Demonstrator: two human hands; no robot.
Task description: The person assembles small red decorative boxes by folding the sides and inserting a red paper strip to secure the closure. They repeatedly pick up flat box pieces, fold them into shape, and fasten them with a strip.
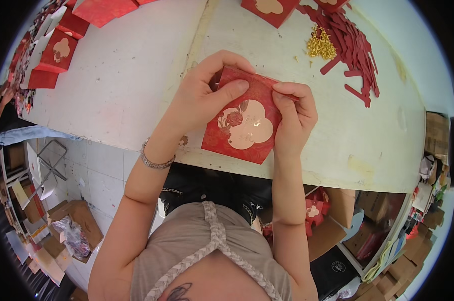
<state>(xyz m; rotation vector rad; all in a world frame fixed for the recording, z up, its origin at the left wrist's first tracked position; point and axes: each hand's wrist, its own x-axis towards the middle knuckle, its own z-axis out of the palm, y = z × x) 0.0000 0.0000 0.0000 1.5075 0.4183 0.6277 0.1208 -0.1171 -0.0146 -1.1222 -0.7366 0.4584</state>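
Nearest the camera lies a taupe top [187,236] with braided trim, at 6 o'clock to the printed red box [224,143], which serves here as the centre of the dial. Fingers of both hands are clamped on this box at its upper end. Left hand [202,90]: the thumb lies across the front panel at 12 o'clock, the other fingers bent over the far edge. Right hand [293,110]: thumb and forefinger pinch together at the upper corner, at 2 o'clock; a dark red sliver beside them is too small to identify. On the front panel is a pink four-lobed label [249,131] with a rose. The box is held, tilted, over the near edge of the white surface [126,95]; whether it touches cannot be told. A bracelet [155,161] rings the left wrist at 8 o'clock. Farther out, gold fasteners [321,45] form a heap between 1 and 2 o'clock, beside a pile of dark red strips [352,45] at 2. Other red boxes [56,52] stand between 9 and 10. Below the surface, an open cardboard carton [341,203] sits between 4 and 5, and a folding metal frame [52,163] near 9.
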